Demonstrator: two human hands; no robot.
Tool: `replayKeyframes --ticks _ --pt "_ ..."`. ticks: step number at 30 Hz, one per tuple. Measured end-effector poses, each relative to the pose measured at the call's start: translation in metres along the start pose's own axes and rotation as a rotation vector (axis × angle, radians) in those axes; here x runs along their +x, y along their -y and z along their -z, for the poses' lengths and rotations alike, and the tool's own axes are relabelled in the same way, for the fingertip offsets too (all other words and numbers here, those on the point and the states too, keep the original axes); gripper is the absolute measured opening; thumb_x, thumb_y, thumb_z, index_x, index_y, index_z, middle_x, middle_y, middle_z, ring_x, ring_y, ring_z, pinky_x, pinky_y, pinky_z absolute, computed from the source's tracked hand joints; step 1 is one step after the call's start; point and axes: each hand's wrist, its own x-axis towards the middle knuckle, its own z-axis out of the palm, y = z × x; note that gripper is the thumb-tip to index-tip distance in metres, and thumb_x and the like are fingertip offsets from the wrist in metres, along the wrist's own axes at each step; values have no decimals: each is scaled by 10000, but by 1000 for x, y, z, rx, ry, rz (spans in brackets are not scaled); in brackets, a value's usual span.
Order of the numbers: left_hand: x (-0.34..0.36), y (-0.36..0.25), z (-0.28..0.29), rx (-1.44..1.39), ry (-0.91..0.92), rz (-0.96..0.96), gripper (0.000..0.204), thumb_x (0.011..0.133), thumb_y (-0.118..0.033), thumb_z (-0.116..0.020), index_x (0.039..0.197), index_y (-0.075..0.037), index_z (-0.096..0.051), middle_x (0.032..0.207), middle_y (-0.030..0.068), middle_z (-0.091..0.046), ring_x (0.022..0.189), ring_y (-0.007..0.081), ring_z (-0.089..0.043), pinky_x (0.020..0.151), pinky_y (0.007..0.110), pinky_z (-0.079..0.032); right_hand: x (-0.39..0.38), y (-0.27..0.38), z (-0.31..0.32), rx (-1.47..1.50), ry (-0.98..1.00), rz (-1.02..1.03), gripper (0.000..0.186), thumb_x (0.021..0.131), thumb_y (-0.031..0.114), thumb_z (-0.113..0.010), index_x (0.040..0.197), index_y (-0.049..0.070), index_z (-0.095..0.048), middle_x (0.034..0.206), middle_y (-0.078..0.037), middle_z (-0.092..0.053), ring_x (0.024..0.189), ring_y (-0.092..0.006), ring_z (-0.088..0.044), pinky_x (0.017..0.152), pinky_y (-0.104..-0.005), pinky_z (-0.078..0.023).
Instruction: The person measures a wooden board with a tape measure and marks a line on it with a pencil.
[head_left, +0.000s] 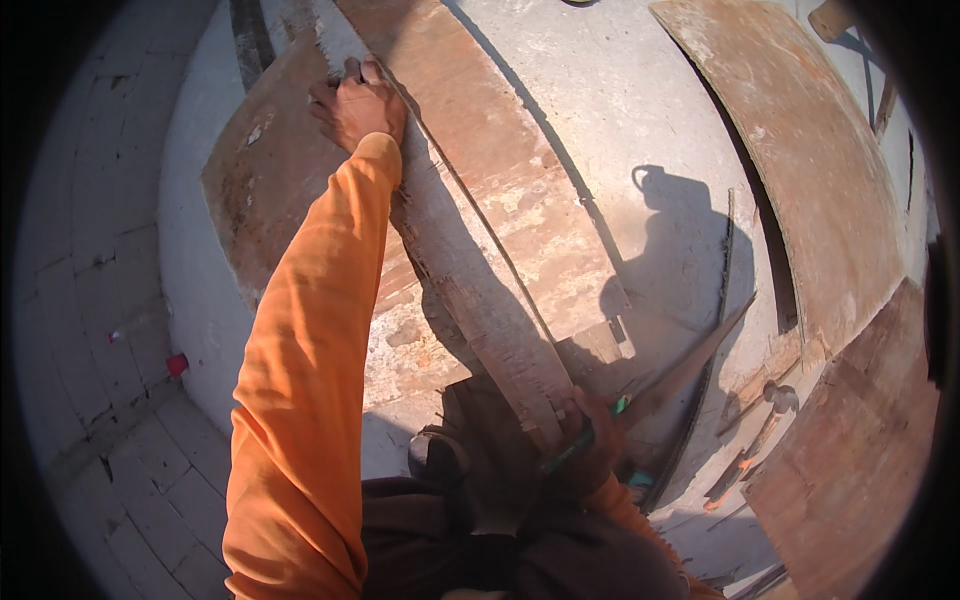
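A long, narrow wooden strip [465, 270] lies slantwise over a worn brown plywood sheet [530, 180], from the far left toward my body. My left hand [360, 108], at the end of an orange sleeve, presses on the strip's far part, its fingers bent at the edge. At the strip's near end, my right hand [592, 440] is in shadow, closed around a slim green tool [568, 455] whose kind I cannot make out. The right fingertips touch or nearly touch the strip's end.
A hammer [770, 425] lies at the right, beside another plywood sheet [850, 430]. A larger curved-looking plywood sheet [790, 150] sits behind it. A loose thin stick [690, 365] lies near my right hand. A red object [177, 364] is by the tiled floor [100, 270] at left.
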Motion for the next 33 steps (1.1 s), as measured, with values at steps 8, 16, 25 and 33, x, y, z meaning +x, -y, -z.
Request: replayKeyframes --ticks 8,16,25,33 --pt "-2 -5 2 -5 10 -13 405 1023 -488 -484 1262 -235 -692 1317 139 -504 1228 383 -472 1027 539 -449 4 5 4 -22 20 -50 202 918 -39 -692 1118 -6 -697 921 -181 -702 813 -316 -713 705 -389 -561" --pt "-6 -13 6 -30 -15 44 401 1015 -502 -494 1235 -243 -708 1297 126 -517 1222 373 -475 1012 528 -452 3 0 2 -6 18 -35 237 894 -66 -708 1120 4 -700 915 -182 -697 811 -314 -708 700 -386 -555" --pt "-6 -12 8 -9 -31 41 388 1015 -493 -502 1217 -243 -720 1265 118 -521 1193 369 -481 996 521 -453 4 -2 1 11 10 -15 245 874 -101 -705 1097 2 -704 913 -181 -692 805 -307 -707 695 -380 -553" --pt "-6 -12 9 -44 -84 36 395 1012 -499 -513 1213 -234 -724 1252 123 -526 1186 372 -481 988 526 -453 3 -5 1 -15 19 -20 277 863 -107 -713 1117 2 -701 924 -189 -695 806 -314 -704 695 -382 -552"
